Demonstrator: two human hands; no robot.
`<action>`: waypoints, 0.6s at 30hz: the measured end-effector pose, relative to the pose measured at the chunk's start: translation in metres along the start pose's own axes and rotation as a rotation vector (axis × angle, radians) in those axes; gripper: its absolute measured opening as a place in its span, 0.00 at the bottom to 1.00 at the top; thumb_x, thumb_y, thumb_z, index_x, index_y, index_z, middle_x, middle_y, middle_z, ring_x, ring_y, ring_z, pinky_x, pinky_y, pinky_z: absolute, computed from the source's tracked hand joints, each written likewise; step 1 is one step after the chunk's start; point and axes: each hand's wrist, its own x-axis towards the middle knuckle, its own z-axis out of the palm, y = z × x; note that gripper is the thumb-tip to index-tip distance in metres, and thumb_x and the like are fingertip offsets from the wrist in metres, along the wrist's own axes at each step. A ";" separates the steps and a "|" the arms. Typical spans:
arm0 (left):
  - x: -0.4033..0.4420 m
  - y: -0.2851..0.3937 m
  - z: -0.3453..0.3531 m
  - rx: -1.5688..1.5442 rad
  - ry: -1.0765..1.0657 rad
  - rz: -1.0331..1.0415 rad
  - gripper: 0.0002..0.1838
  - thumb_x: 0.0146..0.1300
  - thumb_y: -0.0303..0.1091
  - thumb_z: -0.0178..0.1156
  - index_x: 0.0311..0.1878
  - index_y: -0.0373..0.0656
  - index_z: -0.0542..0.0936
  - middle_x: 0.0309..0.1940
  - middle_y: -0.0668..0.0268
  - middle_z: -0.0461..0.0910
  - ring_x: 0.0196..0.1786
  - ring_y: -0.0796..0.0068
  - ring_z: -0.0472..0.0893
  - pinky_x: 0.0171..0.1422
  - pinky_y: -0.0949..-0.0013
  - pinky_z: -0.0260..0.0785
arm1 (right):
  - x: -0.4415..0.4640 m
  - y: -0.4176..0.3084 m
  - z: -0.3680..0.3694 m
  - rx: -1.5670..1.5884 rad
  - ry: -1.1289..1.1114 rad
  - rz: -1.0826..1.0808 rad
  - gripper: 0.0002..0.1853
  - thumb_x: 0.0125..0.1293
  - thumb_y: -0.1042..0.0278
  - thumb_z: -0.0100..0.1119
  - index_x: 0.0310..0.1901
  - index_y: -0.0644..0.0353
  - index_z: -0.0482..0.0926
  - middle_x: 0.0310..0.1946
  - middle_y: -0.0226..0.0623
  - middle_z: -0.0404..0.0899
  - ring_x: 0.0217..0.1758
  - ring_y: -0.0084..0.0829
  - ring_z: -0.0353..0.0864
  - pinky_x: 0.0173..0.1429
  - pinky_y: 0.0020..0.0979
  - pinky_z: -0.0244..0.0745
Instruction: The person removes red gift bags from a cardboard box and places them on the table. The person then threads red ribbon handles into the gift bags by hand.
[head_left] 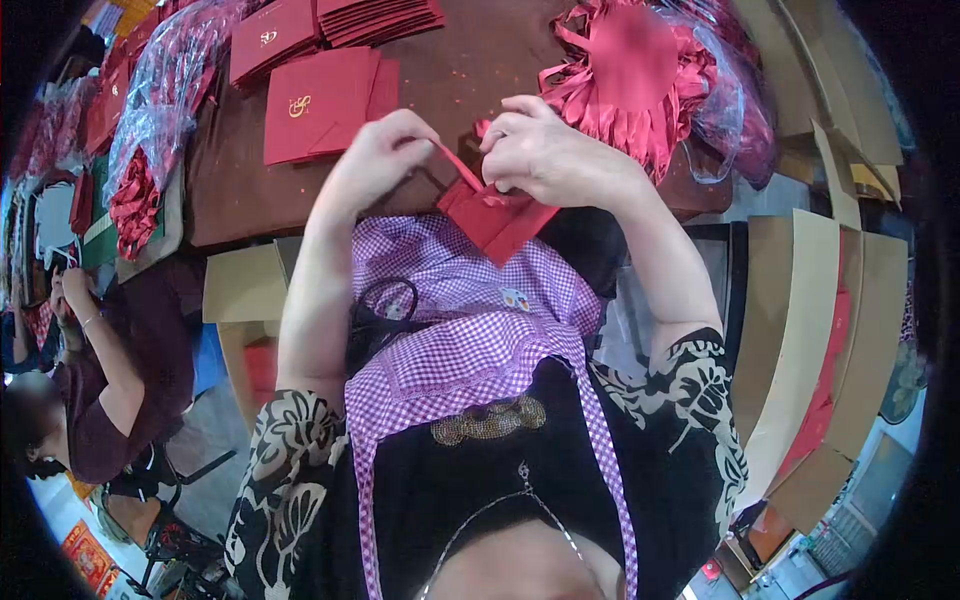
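Observation:
A small red paper bag (505,232) hangs tilted at the table's near edge, just above the checked apron. From its top runs a red ribbon (458,165). My left hand (392,152) pinches the ribbon's left end between thumb and fingertips, pulling it taut. My right hand (530,152) is closed at the bag's upper edge, its fingers curled around the ribbon there; its exact hold on the bag is partly hidden. Just beyond my left hand lie flat red bags (318,105) with a gold print.
More red bags are stacked (380,20) on the brown table (440,80). A bundle of red ribbons (625,90) lies at the right. Open cardboard boxes (790,350) holding red items stand to the right. At the left, another person (120,390) sits working.

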 end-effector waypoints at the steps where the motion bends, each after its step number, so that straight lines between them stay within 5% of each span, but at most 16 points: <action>1: 0.000 -0.004 -0.008 -0.145 0.057 -0.206 0.05 0.62 0.24 0.55 0.39 0.38 0.79 0.31 0.68 0.76 0.31 0.80 0.75 0.36 0.78 0.69 | -0.003 0.000 -0.002 -0.001 0.000 0.000 0.02 0.55 0.71 0.60 0.30 0.57 0.80 0.35 0.36 0.78 0.52 0.32 0.74 0.71 0.45 0.52; 2: 0.003 -0.021 -0.013 -0.352 0.110 -0.195 0.06 0.64 0.26 0.55 0.41 0.38 0.79 0.30 0.69 0.77 0.25 0.84 0.73 0.28 0.78 0.68 | -0.006 -0.001 -0.004 0.021 0.002 0.015 0.02 0.56 0.71 0.60 0.31 0.56 0.80 0.35 0.36 0.78 0.52 0.32 0.75 0.72 0.46 0.51; 9: 0.005 -0.021 -0.001 -0.828 0.272 -0.209 0.07 0.67 0.25 0.52 0.45 0.34 0.75 0.31 0.65 0.77 0.28 0.79 0.75 0.29 0.75 0.70 | -0.015 0.011 -0.009 0.131 -0.023 0.100 0.04 0.60 0.69 0.59 0.33 0.59 0.79 0.37 0.34 0.79 0.52 0.32 0.75 0.74 0.46 0.47; 11: 0.007 -0.036 0.001 -0.967 0.129 -0.176 0.06 0.68 0.27 0.52 0.44 0.36 0.74 0.34 0.63 0.77 0.30 0.76 0.77 0.32 0.73 0.71 | -0.017 0.017 -0.007 0.171 0.026 0.085 0.05 0.61 0.68 0.57 0.34 0.61 0.78 0.37 0.34 0.79 0.51 0.34 0.75 0.72 0.42 0.52; 14: 0.007 -0.029 0.018 -1.002 0.129 -0.201 0.08 0.68 0.27 0.52 0.47 0.35 0.74 0.36 0.61 0.78 0.32 0.74 0.78 0.34 0.72 0.73 | -0.016 0.019 -0.007 0.410 0.100 0.198 0.07 0.62 0.68 0.56 0.36 0.64 0.76 0.39 0.38 0.79 0.49 0.36 0.76 0.59 0.35 0.66; 16: 0.002 -0.008 0.033 -0.629 0.426 -0.301 0.11 0.68 0.27 0.53 0.51 0.35 0.74 0.39 0.62 0.79 0.36 0.75 0.79 0.39 0.73 0.74 | -0.015 0.019 0.003 0.490 0.151 0.225 0.07 0.62 0.69 0.55 0.36 0.64 0.76 0.39 0.38 0.78 0.49 0.35 0.76 0.57 0.34 0.67; 18: -0.001 -0.026 0.032 -0.599 0.326 -0.218 0.12 0.68 0.27 0.53 0.52 0.35 0.74 0.41 0.63 0.79 0.39 0.76 0.78 0.43 0.73 0.74 | -0.012 0.018 0.017 0.703 0.233 0.307 0.07 0.62 0.71 0.54 0.37 0.66 0.75 0.40 0.37 0.78 0.48 0.31 0.76 0.54 0.30 0.69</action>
